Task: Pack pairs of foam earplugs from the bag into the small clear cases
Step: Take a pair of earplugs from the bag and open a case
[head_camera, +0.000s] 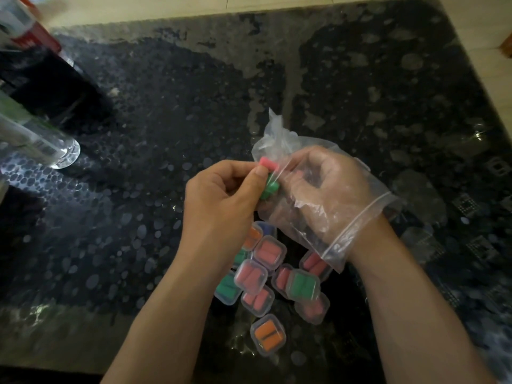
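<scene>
My right hand point(329, 187) is inside the clear zip bag point(357, 217), fingers curled near the bag's closed end; what it holds I cannot tell. My left hand point(221, 195) grips the bag from outside at its left side, thumb pressing on a pink earplug point(268, 164) with a green earplug point(269, 188) just below it, both seen through the plastic. Below my hands lie several small clear cases on the table, filled with pairs: pink point(270, 252), green point(303, 284), orange point(267, 334).
The table point(166, 106) is dark glass with a pebble pattern. A clear bottle point(38, 142) lies at the left edge, with a black object point(47, 84) and a red-and-white container point(25, 20) behind it. The table's far edge runs along the top.
</scene>
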`<state>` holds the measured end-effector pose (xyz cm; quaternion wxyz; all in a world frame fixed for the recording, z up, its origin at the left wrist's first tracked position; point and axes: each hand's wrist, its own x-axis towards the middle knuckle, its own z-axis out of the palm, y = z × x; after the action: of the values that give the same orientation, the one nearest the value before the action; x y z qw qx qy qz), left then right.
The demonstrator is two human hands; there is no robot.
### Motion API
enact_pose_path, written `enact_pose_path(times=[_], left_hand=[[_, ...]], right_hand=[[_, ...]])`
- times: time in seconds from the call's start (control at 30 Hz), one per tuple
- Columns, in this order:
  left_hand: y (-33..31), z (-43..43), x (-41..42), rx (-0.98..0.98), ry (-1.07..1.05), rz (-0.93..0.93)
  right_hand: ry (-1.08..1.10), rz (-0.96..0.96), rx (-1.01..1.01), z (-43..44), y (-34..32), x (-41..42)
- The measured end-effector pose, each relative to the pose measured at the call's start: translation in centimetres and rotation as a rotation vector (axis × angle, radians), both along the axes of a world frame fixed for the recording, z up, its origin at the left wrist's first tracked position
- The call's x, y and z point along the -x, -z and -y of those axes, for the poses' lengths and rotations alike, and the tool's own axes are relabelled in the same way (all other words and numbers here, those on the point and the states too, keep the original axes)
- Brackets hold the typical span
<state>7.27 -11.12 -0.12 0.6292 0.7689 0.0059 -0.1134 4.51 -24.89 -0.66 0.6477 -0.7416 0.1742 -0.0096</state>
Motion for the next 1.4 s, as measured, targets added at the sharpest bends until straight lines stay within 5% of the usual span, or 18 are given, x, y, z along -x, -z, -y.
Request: enact_pose_path(times=[0.43,0.83,1.03,1.17,1.4], left_hand=[[-0.2,-0.4,-0.5,0.038,0.016,-0.095],[-0.3,-0.4,-0.3,-0.176,0.095,0.001],[-0.2,-0.8,-0.6,-0.060,0.019,0.001],[-0.6,-0.8,-0.5,0.059,0.040,-0.046],[-0.4,-0.8,-0.8,0.063,0.074,-0.023]], right_hand=[[-0.106,0.205,-0.329,0.0,0.3,0.2],[-0.014,0.100,-0.042,0.0,1.3,0.0],[-0.103,0.142,-0.160,0.4,0.6,0.7],[-0.118,0.178,-0.066,0.2,0.7,0.5],[0.079,0.127,-0.154,0.2,1.2,0.3]])
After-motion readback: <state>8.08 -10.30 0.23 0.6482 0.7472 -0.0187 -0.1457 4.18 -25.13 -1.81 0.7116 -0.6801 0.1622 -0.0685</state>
